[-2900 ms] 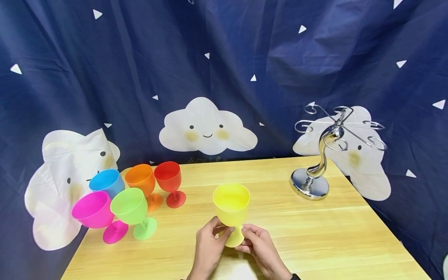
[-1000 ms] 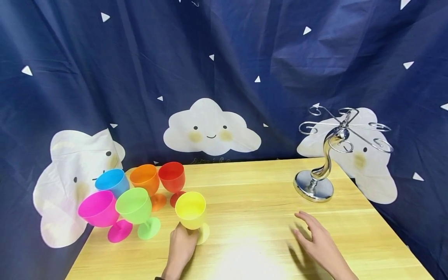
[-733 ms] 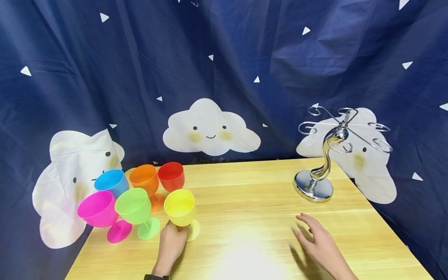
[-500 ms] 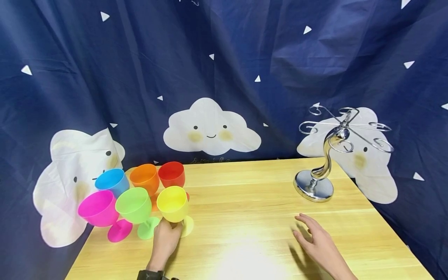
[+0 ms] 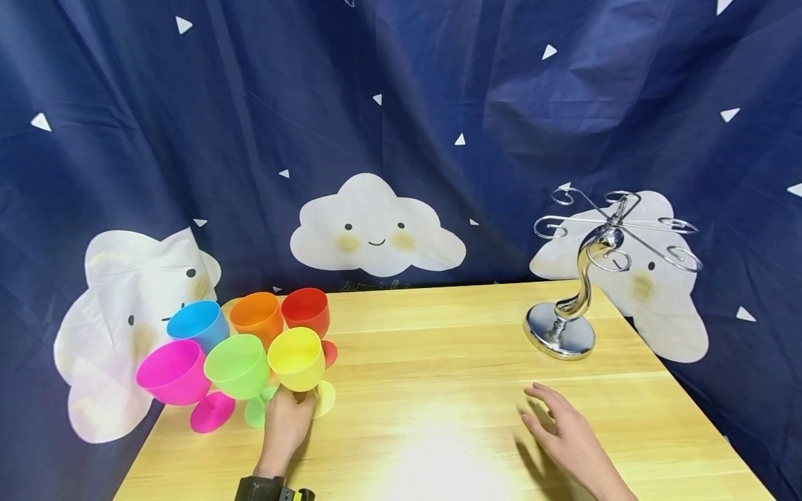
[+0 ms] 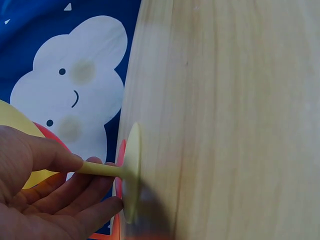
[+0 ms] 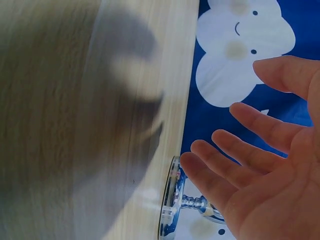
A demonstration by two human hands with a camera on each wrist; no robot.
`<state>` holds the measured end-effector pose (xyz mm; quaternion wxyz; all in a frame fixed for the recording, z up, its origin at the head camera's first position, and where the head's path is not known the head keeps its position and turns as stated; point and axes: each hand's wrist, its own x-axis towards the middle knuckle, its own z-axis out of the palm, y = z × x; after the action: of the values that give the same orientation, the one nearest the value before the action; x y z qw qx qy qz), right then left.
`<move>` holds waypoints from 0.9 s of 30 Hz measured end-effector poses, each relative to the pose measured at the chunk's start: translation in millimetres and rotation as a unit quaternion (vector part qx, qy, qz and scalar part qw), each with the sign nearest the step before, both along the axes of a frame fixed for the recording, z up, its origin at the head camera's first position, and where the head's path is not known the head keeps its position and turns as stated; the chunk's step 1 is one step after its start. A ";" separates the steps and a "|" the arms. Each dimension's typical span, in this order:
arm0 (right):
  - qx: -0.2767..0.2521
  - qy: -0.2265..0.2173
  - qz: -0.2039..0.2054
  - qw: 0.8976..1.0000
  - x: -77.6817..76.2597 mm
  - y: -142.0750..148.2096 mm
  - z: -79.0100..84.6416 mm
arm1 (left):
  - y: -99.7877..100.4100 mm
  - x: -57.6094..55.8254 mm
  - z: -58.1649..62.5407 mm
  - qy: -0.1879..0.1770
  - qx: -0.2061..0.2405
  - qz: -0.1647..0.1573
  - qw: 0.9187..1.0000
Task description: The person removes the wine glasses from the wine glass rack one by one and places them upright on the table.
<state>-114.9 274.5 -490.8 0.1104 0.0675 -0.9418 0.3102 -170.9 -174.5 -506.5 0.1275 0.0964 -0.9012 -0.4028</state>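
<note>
My left hand (image 5: 286,426) pinches the stem of a yellow plastic goblet (image 5: 297,358) between thumb and fingers. In the left wrist view its pale stem (image 6: 102,169) shows between thumb and fingers, with the round foot close to the tabletop. The goblet stands in line beside a green goblet (image 5: 237,365) and in front of a red goblet (image 5: 305,311). My right hand (image 5: 567,438) hovers over the right side of the table, its fingers relaxed and holding nothing; the right wrist view shows its spread fingers (image 7: 245,155).
Orange (image 5: 255,316), blue (image 5: 199,323) and magenta (image 5: 175,372) goblets stand at the table's left. A chrome rack (image 5: 579,278) with curled wire arms stands at the back right. A dark blue curtain (image 5: 401,83) with clouds hangs behind the wooden table (image 5: 426,334).
The yellow goblet went from both hands at the middle to the left hand alone, then leftward to the other goblets. The right hand let go and moved right.
</note>
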 end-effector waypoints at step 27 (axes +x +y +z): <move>0.019 0.004 0.009 1.000 -7.6 -16.0 1.8 | 17.0 55.3 17.9 -0.123 -0.036 0.013 0.992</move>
<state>-122.5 258.5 -489.1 0.1101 0.0792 -0.9464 0.2931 -115.6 -157.5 -488.7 0.0239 0.1525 -0.9228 -0.3530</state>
